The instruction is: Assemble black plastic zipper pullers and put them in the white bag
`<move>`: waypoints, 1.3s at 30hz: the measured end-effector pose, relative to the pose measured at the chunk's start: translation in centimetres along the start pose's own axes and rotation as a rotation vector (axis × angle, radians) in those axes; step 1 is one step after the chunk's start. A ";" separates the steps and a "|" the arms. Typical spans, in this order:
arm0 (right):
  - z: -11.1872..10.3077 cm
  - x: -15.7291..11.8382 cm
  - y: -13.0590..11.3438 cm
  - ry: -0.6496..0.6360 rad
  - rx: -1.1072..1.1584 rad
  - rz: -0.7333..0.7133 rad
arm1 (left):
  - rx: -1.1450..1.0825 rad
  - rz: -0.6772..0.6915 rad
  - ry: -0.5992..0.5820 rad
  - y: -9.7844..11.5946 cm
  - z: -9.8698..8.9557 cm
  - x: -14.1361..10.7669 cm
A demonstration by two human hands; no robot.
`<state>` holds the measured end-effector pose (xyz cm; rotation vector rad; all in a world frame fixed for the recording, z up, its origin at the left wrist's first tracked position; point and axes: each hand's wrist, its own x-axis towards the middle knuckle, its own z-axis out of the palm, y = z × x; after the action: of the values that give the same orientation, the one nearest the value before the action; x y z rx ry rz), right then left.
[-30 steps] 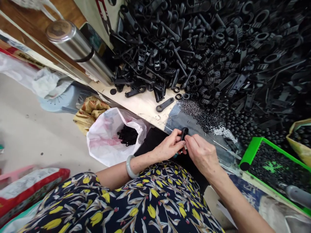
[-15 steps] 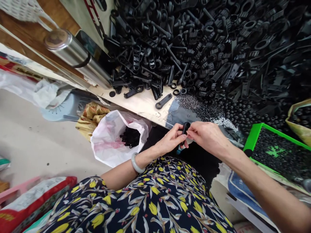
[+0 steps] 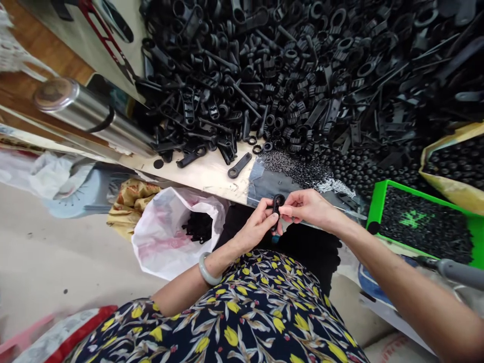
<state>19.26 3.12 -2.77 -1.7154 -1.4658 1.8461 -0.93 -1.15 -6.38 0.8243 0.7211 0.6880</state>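
Observation:
Near the table's front edge, my left hand (image 3: 260, 222) grips a black ring-ended part (image 3: 277, 205), its ring end pointing up and away from me. My right hand (image 3: 301, 205) is pinched at the side of that part, its fingertips touching or nearly touching it. Whatever lies between the right fingertips is too small to make out. A similar black lever (image 3: 240, 166) lies alone on the pale board beyond my hands. Behind it rises a big heap of black plastic parts (image 3: 242, 91).
A steel flask (image 3: 94, 116) lies at the left. Below the edge hangs a white bag (image 3: 159, 237) with black parts inside. At the right are a green tray (image 3: 372, 201) of small black pieces, a yellow bag (image 3: 449, 184) and a grey-handled tool (image 3: 459, 272). Silvery pins (image 3: 335, 186) lie on the table.
The view has shifted, so the table's things sit further left. My right hand has drawn slightly back from the held part, showing more of its ring end.

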 end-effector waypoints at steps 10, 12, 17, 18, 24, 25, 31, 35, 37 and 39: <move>1.3 -0.4 0.1 0.105 0.122 0.004 | 0.174 0.035 0.101 -0.5 0.5 0.1; 1.5 -0.6 0.7 0.138 0.105 -0.031 | 0.121 0.028 0.122 -0.4 0.7 0.2; 1.4 -0.9 1.6 0.126 0.128 -0.055 | 0.086 0.016 0.134 0.1 1.2 0.3; 1.3 -0.9 1.5 0.122 0.094 -0.055 | 0.094 0.013 0.132 0.2 1.2 0.3; 1.4 -2.1 -0.5 0.306 -0.555 -0.309 | 0.087 -0.009 0.153 0.6 1.4 0.3; 1.5 -2.3 -0.6 0.344 -0.646 -0.381 | 0.075 -0.013 0.156 0.6 1.5 0.4; 2.2 -2.6 0.4 0.365 -1.051 -0.653 | -0.019 -0.056 0.190 0.9 1.8 0.5; 2.2 -2.7 0.6 0.381 -1.137 -0.715 | -0.052 -0.069 0.190 1.1 1.9 0.5; 2.2 -2.9 0.6 0.389 -1.111 -0.720 | -0.069 -0.067 0.190 0.9 1.8 0.4; 2.1 -3.0 0.7 0.394 -1.065 -0.720 | -0.088 -0.057 0.189 0.7 1.8 0.5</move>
<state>18.64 -0.48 -1.81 -1.3626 -2.5867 0.3001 0.59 -1.18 -5.11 0.6618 0.8746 0.7477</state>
